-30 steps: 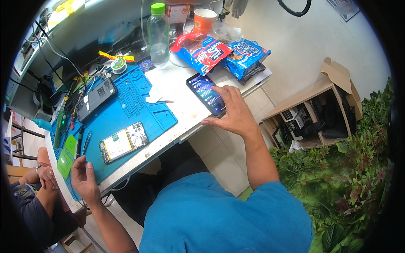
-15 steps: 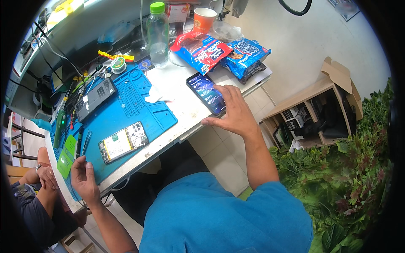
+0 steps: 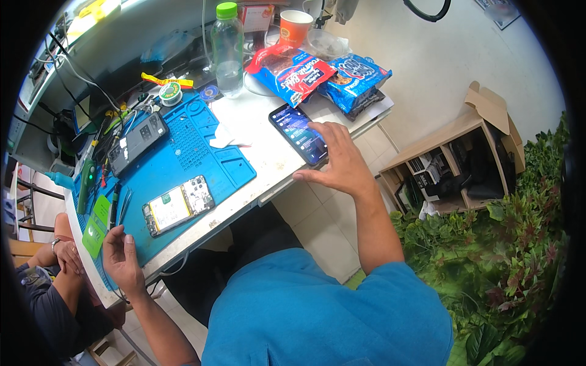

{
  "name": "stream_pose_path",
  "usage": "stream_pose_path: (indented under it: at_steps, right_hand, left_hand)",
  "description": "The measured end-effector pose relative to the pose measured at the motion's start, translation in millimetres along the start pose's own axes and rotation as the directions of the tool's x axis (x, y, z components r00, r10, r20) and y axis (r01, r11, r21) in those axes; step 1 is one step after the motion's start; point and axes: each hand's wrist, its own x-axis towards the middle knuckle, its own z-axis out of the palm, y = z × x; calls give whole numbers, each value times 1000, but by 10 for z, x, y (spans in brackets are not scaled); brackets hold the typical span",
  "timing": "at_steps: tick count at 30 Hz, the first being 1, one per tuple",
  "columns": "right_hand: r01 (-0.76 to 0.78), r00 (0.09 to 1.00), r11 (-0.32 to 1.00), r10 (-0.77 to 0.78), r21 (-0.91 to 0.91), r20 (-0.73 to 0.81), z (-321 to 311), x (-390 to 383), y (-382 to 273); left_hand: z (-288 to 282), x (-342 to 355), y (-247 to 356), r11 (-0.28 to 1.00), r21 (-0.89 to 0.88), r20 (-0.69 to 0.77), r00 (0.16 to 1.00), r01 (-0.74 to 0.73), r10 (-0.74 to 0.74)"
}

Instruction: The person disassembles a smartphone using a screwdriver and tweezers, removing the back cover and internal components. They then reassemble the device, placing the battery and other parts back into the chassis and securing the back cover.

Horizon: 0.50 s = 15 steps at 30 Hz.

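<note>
On the white tabletop lies a smartphone [image 3: 299,135] with its screen lit. My right hand [image 3: 337,158] hovers at its right edge, thumb and fingers apart, the fingertips at or just over the screen; whether they touch it I cannot tell. My left hand [image 3: 124,259] is open with nothing in it, at the front edge of a blue repair mat [image 3: 168,241]. Close to it on the mat are an opened phone [image 3: 178,206] with battery and circuit board bare, a green card [image 3: 96,227] and tweezers [image 3: 126,204].
A phone back housing [image 3: 139,144] and a solder spool [image 3: 171,93] lie farther back. Behind the lit phone stand a bottle [image 3: 227,55], snack bags [image 3: 293,74] and a paper cup [image 3: 295,28]. Another person's hands [image 3: 69,256] rest at the left. A wooden shelf [image 3: 448,165] stands at the right.
</note>
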Motion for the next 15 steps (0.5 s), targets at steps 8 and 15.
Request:
stream_pose_path:
  at_steps: [8, 15]
  right_hand:
    - [17, 1000, 993, -19, 120, 13, -110, -46, 48]
    - [-24, 999, 988, 19, 153, 37, -121, -75, 74]
  left_hand:
    - [3, -1, -11, 1000, -8, -8, 1000, 0, 0]
    - [5, 3, -26, 1000, -22, -8, 1000, -4, 3]
